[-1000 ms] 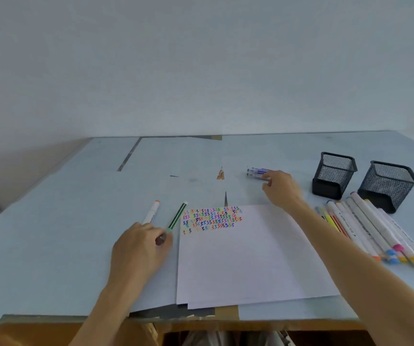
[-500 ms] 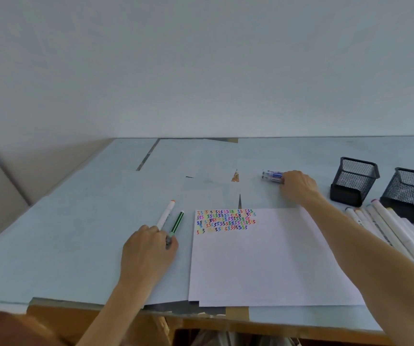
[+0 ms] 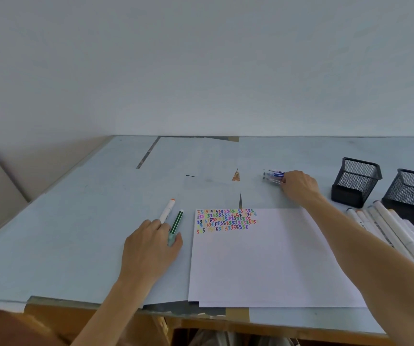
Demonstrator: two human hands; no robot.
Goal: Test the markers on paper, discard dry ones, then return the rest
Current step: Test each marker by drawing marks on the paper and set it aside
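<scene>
A white paper sheet lies in front of me, with rows of coloured test squiggles in its top left corner. My left hand rests left of the sheet, fingers on the near ends of a green-striped marker and a white marker with an orange tip. My right hand reaches past the sheet and closes on a small bundle of blue pens lying on the table. Several white markers lie in a row at the right.
Two black mesh pen holders stand at the right, behind the row of markers. The table is covered in pale blue sheets. A wall rises at its far edge, and the front edge is close to me.
The view has shifted left, so everything sits further right in the frame. My left hand has slid slightly along the two markers. My right hand stays on the blue pens.
</scene>
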